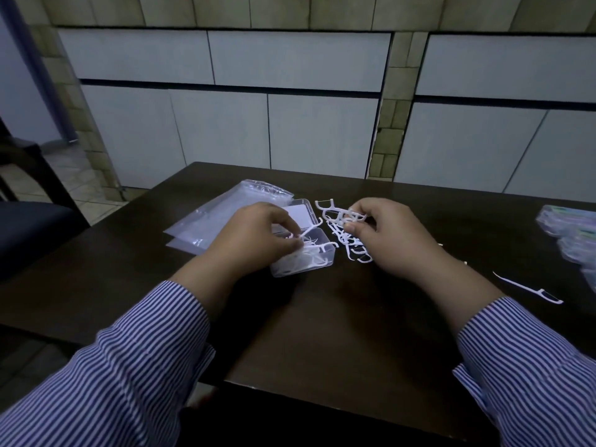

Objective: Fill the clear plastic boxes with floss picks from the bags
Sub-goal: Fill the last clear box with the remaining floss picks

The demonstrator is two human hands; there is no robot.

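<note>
An open clear plastic box [317, 258] with white floss picks inside sits mid-table, its lid [301, 209] hinged back. My left hand [254, 238] hovers over the box and pinches a floss pick [311, 230] above it. To the right of the box lies a loose pile of white floss picks [350, 245]. My right hand [383, 235] pinches a few picks [342, 214] lifted from that pile. Clear plastic bags [219, 217] lie flat behind and to the left of the box.
A single floss pick [529, 290] lies apart at the right. Several filled plastic boxes [572, 233] are stacked at the table's right edge. The dark wooden table [338, 333] stands against a tiled wall; a dark chair [29, 227] is to the left.
</note>
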